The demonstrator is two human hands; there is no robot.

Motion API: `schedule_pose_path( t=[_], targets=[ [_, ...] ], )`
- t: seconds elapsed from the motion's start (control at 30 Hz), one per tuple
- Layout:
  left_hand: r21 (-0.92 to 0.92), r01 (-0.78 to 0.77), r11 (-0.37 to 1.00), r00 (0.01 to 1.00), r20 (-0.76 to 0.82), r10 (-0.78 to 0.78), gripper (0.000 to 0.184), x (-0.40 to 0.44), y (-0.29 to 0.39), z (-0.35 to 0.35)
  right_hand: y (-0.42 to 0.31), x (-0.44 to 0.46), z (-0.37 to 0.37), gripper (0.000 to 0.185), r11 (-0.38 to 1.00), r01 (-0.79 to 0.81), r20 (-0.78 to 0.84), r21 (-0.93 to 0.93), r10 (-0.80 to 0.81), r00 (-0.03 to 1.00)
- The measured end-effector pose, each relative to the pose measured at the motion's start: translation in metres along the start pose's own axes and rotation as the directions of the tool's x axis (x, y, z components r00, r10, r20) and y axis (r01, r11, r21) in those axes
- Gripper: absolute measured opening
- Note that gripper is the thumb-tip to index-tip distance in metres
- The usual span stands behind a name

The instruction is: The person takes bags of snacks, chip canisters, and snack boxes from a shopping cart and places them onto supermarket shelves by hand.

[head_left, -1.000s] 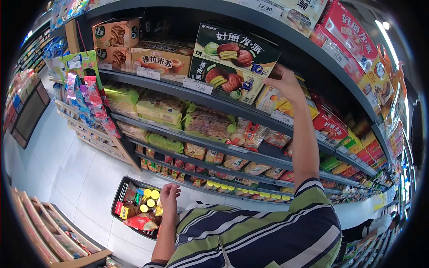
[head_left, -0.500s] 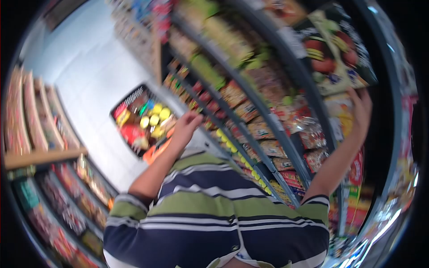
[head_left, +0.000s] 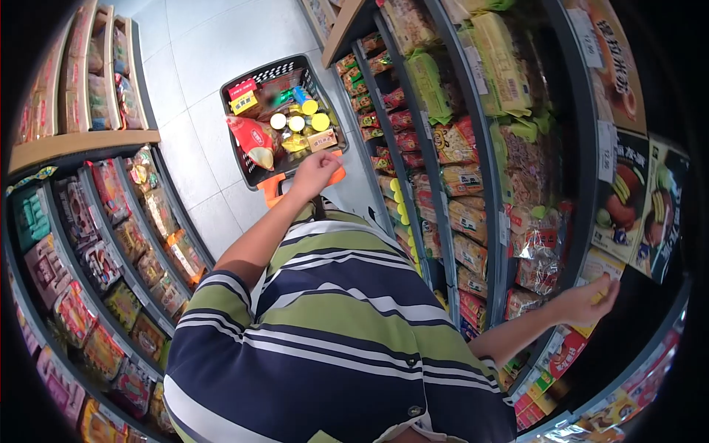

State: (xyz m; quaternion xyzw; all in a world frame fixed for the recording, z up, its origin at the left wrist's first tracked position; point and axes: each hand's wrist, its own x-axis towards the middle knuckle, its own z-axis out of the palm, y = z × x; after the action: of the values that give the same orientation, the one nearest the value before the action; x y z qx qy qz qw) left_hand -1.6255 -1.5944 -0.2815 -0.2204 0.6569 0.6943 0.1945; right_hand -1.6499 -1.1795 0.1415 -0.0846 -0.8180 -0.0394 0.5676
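My left hand is curled closed over the orange handle of a black shopping basket; whether it grips the handle is hidden. The basket on the floor holds a red bag, several yellow-and-white-topped containers, a yellow-and-red box and a small tan pack. At the right shelf, my right hand has bent fingers in front of a yellow-and-white package. A bit of yellow shows between them, too small to name. Above stands a dark green box with round brown sweets pictured.
Slanting shelves of bagged snacks with price tags line my right side. On the left are a lower shelf of packets and a wooden-edged rack. Pale floor tiles run between them.
My right hand has left the lower edge of the dark green box and is now lower, by the yellow package. My left hand has come over the basket handle. The view has turned.
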Motion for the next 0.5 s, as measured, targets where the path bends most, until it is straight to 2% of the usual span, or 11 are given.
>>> schedule_pose_path(
  t=[0.07, 0.1, 0.13, 0.2, 0.23, 0.33, 0.37, 0.43, 0.47, 0.5],
  targets=[
    [0.121, 0.023, 0.992, 0.996, -0.093, -0.011, 0.031, 0.017, -0.018, -0.012, -0.025, -0.049, 0.009, 0.023, 0.958, -0.125, 0.218, 0.258, 0.068, 0.974],
    [0.221, 0.074, 0.972, 0.991, -0.121, -0.048, 0.037, 0.032, -0.033, -0.017, -0.05, -0.072, 0.01, 0.024, 0.941, -0.197, 0.429, 0.274, 0.064, 0.901],
    [0.262, 0.119, 0.958, 0.985, -0.151, -0.081, 0.04, 0.045, -0.045, -0.018, -0.074, -0.094, 0.01, 0.025, 0.924, -0.271, 0.619, 0.269, 0.05, 0.783],
    [0.335, 0.208, 0.919, 0.966, -0.216, -0.14, 0.047, 0.073, -0.064, -0.019, -0.099, -0.136, 0.017, 0.031, 0.897, -0.269, 0.852, 0.35, -0.186, 0.489],
    [0.333, 0.33, 0.883, 0.942, -0.173, -0.286, 0.059, 0.082, -0.055, -0.023, -0.109, -0.158, 0.018, 0.034, 0.897, -0.283, 0.905, 0.341, -0.231, 0.358],
    [0.49, 0.391, 0.779, 0.915, -0.298, -0.271, 0.069, 0.128, -0.088, -0.016, -0.108, -0.221, 0.008, 0.049, 0.924, -0.301, 0.965, 0.236, -0.261, -0.042],
    [0.489, 0.447, 0.749, 0.893, -0.286, -0.347, 0.082, 0.142, -0.087, -0.017, -0.103, -0.238, 0.004, 0.051, 0.926, -0.338, 0.964, 0.17, -0.228, -0.138],
    [0.483, 0.518, 0.706, 0.851, -0.369, -0.373, 0.089, 0.167, -0.096, -0.007, -0.09, -0.266, -0.002, 0.056, 0.921, -0.389, 0.929, 0.028, -0.167, -0.329],
    [0.48, 0.552, 0.682, 0.828, -0.41, -0.382, 0.092, 0.18, -0.102, -0.003, -0.079, -0.278, -0.007, 0.056, 0.923, -0.376, 0.91, -0.078, -0.088, -0.405],
    [0.465, 0.576, 0.673, 0.816, -0.367, -0.446, 0.101, 0.194, -0.107, -0.002, -0.072, -0.287, -0.011, 0.054, 0.933, -0.331, 0.899, -0.14, -0.021, -0.438]
  ],
)
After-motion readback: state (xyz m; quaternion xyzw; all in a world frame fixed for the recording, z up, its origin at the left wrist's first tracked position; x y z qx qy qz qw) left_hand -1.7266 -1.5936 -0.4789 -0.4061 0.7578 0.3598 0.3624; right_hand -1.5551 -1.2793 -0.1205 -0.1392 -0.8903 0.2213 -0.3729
